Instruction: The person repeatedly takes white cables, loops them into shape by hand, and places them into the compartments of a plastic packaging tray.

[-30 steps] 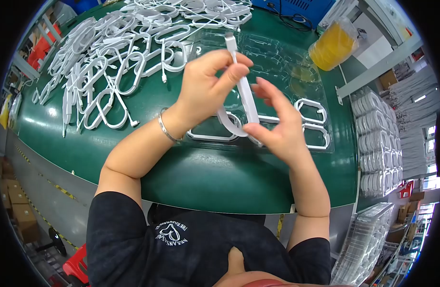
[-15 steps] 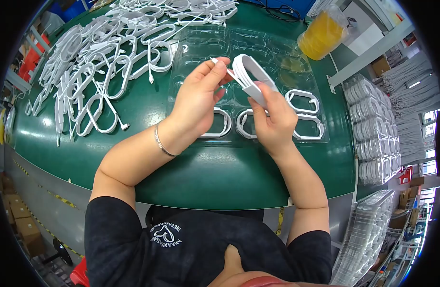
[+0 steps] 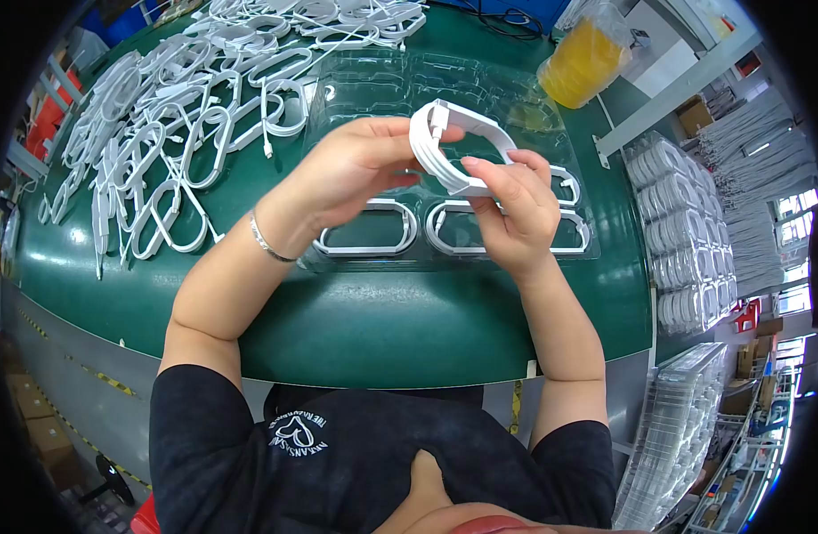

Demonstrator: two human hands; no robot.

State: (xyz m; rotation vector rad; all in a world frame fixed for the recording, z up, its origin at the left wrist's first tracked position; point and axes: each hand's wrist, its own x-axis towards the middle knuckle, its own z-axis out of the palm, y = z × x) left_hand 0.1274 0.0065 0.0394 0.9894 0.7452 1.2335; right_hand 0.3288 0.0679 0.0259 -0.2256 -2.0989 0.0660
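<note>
A white coiled cable (image 3: 440,166) is held up above the clear plastic tray (image 3: 338,98), its loop seen from the side and a connector showing inside the coil's upper left. My right hand (image 3: 520,209) pinches its lower right part between thumb and fingers. Around the coil's left side is my left hand (image 3: 364,165), with the fingers partly behind the loop and the thumb against it. Under my hands, the tray's near compartments hold white coiled cables, one at the left (image 3: 369,249) and one at the right (image 3: 445,246).
A large pile of white cables (image 3: 204,80) covers the green table's (image 3: 338,329) left and back. A yellow roll in plastic (image 3: 587,62) stands at the back right. Stacked trays of coiled cables (image 3: 685,240) lie to the right, above more clear trays (image 3: 672,436).
The cable's loose end has been brought in against the coil. My left hand has moved from the pulled-out end to the coil's left side, and the coil has turned.
</note>
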